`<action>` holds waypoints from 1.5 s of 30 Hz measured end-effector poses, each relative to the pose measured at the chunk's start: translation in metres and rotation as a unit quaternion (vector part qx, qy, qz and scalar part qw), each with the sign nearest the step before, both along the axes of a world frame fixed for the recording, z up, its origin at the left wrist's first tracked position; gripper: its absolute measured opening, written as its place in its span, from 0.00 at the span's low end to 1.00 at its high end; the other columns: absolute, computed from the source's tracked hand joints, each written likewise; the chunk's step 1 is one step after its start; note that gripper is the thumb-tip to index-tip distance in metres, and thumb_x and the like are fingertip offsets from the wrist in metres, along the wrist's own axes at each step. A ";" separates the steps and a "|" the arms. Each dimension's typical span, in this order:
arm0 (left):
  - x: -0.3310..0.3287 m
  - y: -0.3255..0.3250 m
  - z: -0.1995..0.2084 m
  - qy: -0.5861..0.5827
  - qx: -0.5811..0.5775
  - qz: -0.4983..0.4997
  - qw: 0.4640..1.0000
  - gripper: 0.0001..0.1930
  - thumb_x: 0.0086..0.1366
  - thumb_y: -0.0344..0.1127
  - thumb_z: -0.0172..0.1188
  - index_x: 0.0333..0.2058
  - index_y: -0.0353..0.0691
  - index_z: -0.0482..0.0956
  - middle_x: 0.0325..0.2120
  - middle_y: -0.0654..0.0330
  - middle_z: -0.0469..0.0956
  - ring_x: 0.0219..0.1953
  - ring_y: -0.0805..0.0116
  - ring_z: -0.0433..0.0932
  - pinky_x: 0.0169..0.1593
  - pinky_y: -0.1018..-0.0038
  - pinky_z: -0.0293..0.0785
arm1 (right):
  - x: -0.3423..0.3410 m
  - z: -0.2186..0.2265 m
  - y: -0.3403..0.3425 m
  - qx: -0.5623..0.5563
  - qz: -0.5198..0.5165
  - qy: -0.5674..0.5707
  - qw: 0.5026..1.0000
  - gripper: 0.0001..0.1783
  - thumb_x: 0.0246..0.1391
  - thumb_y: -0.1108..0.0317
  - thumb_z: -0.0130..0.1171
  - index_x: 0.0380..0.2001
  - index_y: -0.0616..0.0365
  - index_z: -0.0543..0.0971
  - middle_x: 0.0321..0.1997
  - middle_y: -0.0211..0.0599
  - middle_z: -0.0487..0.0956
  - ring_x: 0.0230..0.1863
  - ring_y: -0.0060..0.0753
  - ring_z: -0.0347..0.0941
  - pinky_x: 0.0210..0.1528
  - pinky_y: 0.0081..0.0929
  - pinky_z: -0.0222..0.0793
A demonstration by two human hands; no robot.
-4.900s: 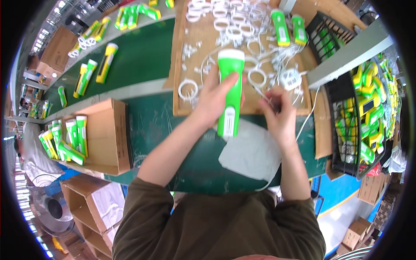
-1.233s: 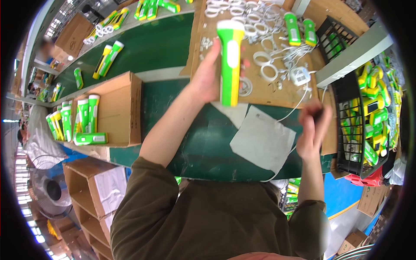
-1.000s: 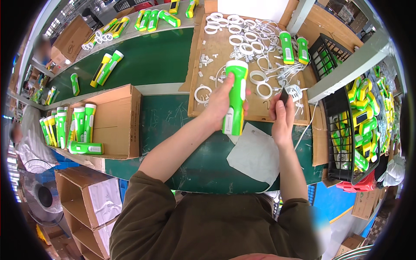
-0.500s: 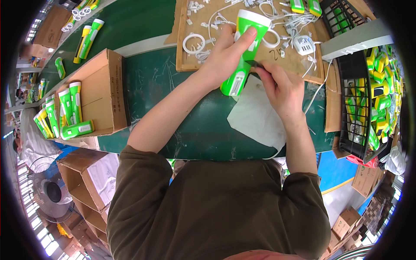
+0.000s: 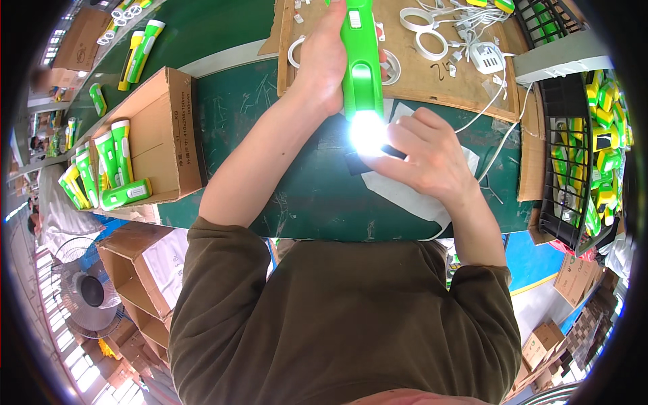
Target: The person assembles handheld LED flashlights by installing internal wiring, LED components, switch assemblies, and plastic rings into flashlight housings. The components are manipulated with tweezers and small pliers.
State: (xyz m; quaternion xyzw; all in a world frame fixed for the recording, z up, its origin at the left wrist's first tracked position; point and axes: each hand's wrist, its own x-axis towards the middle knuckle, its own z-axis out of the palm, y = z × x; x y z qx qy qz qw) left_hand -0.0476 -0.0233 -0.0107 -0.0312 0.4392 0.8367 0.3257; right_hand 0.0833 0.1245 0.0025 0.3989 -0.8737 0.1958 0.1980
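A green table (image 5: 310, 199) carries an open cardboard box (image 5: 178, 125) at left. A wooden board (image 5: 412, 88) and pale sheet (image 5: 412, 197) lie on it.

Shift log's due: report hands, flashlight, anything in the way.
Left hand gripping flashlight. Near end glaring white. Right hand at that end, glare hiding fingertips. White sheet beneath right hand.

Open carton (image 5: 186, 142), outer side wall: dark print in two lines, characters plus digits, running sideways up the wall; tan board (image 5: 413, 75): short handwritten dark number near its lower edge, beside the white rings; brown carton (image 5: 90, 37), upper left: small dark logo, too small to make out; floor carton (image 5: 574, 278), lower right: printed lettering and a mark, tilted, unreadable; held flashlight (image 5: 364, 64): can't make out any lettering.
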 end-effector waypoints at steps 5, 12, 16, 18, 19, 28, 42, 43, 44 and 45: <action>0.035 0.019 0.012 0.112 -0.008 0.019 0.994 0.23 0.63 0.48 0.57 0.44 0.35 0.61 0.29 0.56 0.73 0.24 0.69 0.75 0.26 0.71 0.73 | -0.008 -0.008 -0.019 -0.369 -0.300 -0.170 0.863 0.25 0.37 0.65 0.74 0.37 0.57 0.71 0.28 0.35 0.74 0.26 0.30 0.71 0.31 0.30 0.69; 0.024 0.008 0.015 0.205 -0.038 -0.048 0.977 0.21 0.63 0.48 0.57 0.40 0.35 0.66 0.29 0.57 0.73 0.23 0.69 0.76 0.24 0.71 0.74 | -0.010 0.007 0.032 -0.135 -0.219 -0.340 0.904 0.22 0.38 0.63 0.71 0.32 0.60 0.70 0.24 0.42 0.76 0.28 0.42 0.74 0.29 0.36 0.67; 0.019 0.009 0.018 0.232 -0.040 -0.019 0.972 0.23 0.66 0.54 0.50 0.40 0.35 0.67 0.28 0.55 0.74 0.22 0.67 0.77 0.23 0.70 0.75 | 0.000 0.009 0.042 0.032 -0.237 -0.323 0.916 0.18 0.40 0.69 0.67 0.32 0.60 0.69 0.27 0.46 0.76 0.32 0.56 0.71 0.32 0.43 0.65; 0.019 0.014 0.032 0.110 0.011 0.000 0.994 0.21 0.68 0.55 0.45 0.42 0.40 0.69 0.27 0.59 0.74 0.25 0.68 0.76 0.27 0.71 0.75 | -0.001 0.004 0.044 0.008 -0.230 -0.344 0.910 0.17 0.41 0.70 0.66 0.32 0.60 0.69 0.28 0.46 0.76 0.34 0.56 0.71 0.34 0.42 0.65; 0.020 0.016 0.039 -0.013 0.063 0.016 0.998 0.21 0.70 0.55 0.39 0.43 0.44 0.71 0.27 0.62 0.75 0.28 0.69 0.76 0.31 0.72 0.75 | -0.001 0.004 0.045 -0.015 -0.224 -0.365 0.904 0.16 0.42 0.71 0.64 0.32 0.61 0.69 0.28 0.46 0.75 0.35 0.55 0.71 0.35 0.42 0.65; 0.010 -0.006 0.018 0.082 0.109 -0.078 0.988 0.30 0.66 0.66 0.36 0.41 0.43 0.71 0.25 0.59 0.75 0.16 0.68 0.74 0.18 0.74 0.71 | 0.001 0.005 0.038 0.038 -0.223 -0.264 0.938 0.15 0.39 0.78 0.60 0.33 0.61 0.68 0.31 0.46 0.73 0.36 0.55 0.70 0.37 0.41 0.65; 0.027 0.008 0.013 0.051 0.026 -0.074 0.996 0.31 0.65 0.67 0.37 0.39 0.43 0.72 0.23 0.60 0.74 0.23 0.68 0.74 0.26 0.74 0.72 | -0.002 -0.006 0.022 -0.519 -0.154 -0.124 0.832 0.21 0.47 0.86 0.62 0.27 0.57 0.59 0.32 0.46 0.79 0.31 0.23 0.76 0.33 0.17 0.72; 0.029 0.012 0.006 0.059 -0.026 -0.061 0.996 0.30 0.65 0.66 0.38 0.39 0.42 0.72 0.24 0.60 0.74 0.23 0.67 0.74 0.26 0.73 0.72 | -0.003 -0.010 0.019 -0.525 -0.155 -0.120 0.828 0.21 0.47 0.86 0.62 0.26 0.56 0.59 0.31 0.45 0.79 0.31 0.24 0.76 0.33 0.18 0.72; 0.033 0.014 0.002 0.056 -0.021 -0.073 0.996 0.30 0.65 0.66 0.38 0.39 0.42 0.72 0.24 0.60 0.74 0.23 0.67 0.74 0.26 0.73 0.72 | -0.005 -0.009 0.016 -0.524 -0.161 -0.118 0.828 0.21 0.47 0.86 0.62 0.26 0.57 0.59 0.30 0.45 0.79 0.31 0.24 0.76 0.32 0.19 0.73; 0.036 0.012 -0.001 0.127 -0.020 -0.107 0.986 0.32 0.66 0.66 0.35 0.45 0.40 0.69 0.27 0.59 0.74 0.25 0.66 0.75 0.26 0.73 0.73 | -0.005 -0.007 0.013 -0.523 -0.168 -0.116 0.827 0.21 0.47 0.86 0.62 0.26 0.57 0.58 0.30 0.45 0.79 0.31 0.25 0.76 0.32 0.20 0.73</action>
